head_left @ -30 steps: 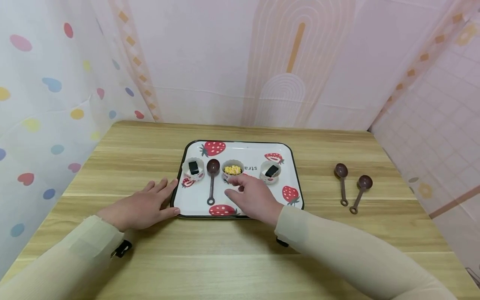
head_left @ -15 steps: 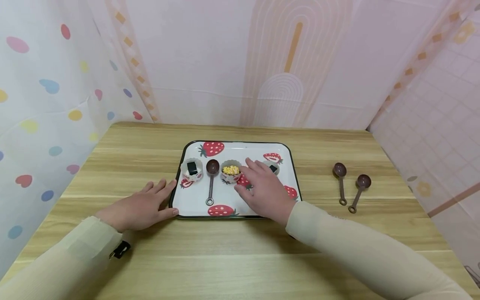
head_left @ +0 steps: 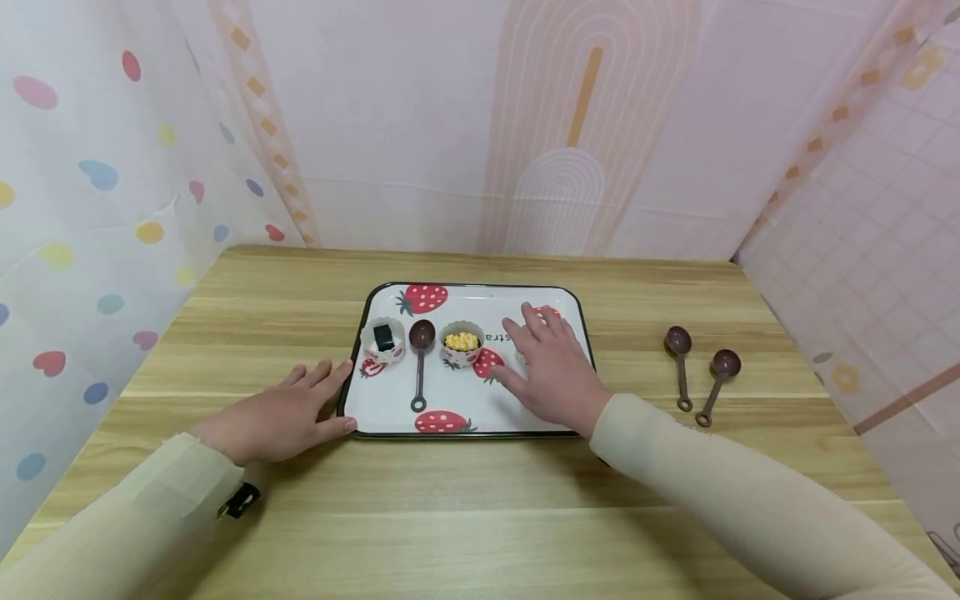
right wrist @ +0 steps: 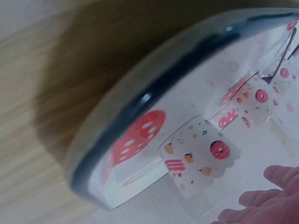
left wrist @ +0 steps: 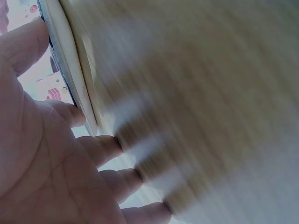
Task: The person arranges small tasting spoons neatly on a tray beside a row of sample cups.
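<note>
A white strawberry-print tray [head_left: 390,408] with a dark rim lies on the table. My left hand [head_left: 277,417] rests at its left edge, fingers straight, thumb and index finger touching the rim. My right hand [head_left: 555,371] hovers over the tray's right part with spread fingers, holding nothing. Beneath it a paper cup [right wrist: 201,154] shows in the right wrist view; in the head view the hand covers it. At the left is a scalloped paper cup [head_left: 384,357] with a black-and-white piece. A brown measuring spoon [head_left: 422,335] lies beside it, then a paper cup [head_left: 462,358] of yellow bits [head_left: 461,341].
Two more brown measuring spoons, one nearer [head_left: 678,342] and one farther right [head_left: 724,365], lie on the wooden table [head_left: 420,517] to the right of the tray. A patterned curtain [head_left: 405,125] hangs behind the table and along both sides.
My right hand has moved right, from beside the cup of yellow bits to over the right cup, and its fingers have spread. The left hand stays at the tray edge.
</note>
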The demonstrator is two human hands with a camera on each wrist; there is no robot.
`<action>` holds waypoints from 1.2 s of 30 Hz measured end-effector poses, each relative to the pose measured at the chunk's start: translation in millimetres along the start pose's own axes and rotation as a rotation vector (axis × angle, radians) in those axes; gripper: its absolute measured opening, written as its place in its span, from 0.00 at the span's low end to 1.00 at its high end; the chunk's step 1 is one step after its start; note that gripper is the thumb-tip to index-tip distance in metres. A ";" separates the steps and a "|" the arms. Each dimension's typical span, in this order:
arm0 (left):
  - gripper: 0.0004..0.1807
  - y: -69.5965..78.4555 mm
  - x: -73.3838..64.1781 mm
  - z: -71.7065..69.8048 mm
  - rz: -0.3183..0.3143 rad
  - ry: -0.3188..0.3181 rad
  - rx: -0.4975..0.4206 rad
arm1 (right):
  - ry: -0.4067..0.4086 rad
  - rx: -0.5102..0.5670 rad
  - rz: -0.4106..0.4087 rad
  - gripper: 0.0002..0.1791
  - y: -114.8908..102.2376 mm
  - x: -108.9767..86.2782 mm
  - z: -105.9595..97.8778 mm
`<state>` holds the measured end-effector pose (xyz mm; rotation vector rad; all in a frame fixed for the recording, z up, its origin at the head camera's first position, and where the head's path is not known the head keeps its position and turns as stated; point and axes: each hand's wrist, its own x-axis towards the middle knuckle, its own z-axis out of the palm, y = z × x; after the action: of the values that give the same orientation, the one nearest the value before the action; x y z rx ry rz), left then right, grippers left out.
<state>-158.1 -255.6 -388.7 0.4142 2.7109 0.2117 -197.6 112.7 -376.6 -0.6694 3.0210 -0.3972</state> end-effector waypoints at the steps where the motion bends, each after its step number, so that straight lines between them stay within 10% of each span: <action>1: 0.57 -0.2 -0.2 0.2 0.003 0.006 0.001 | 0.006 0.001 0.000 0.42 1.3 0.0 -0.1; 36: 0.55 -0.8 -1.4 1.6 0.021 0.046 0.004 | 0.003 -0.049 0.067 0.52 42.8 -6.6 -4.1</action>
<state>-156.4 -256.6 -389.8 0.4451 2.7538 0.2241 -209.5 153.9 -383.6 -0.5681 3.0553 -0.3238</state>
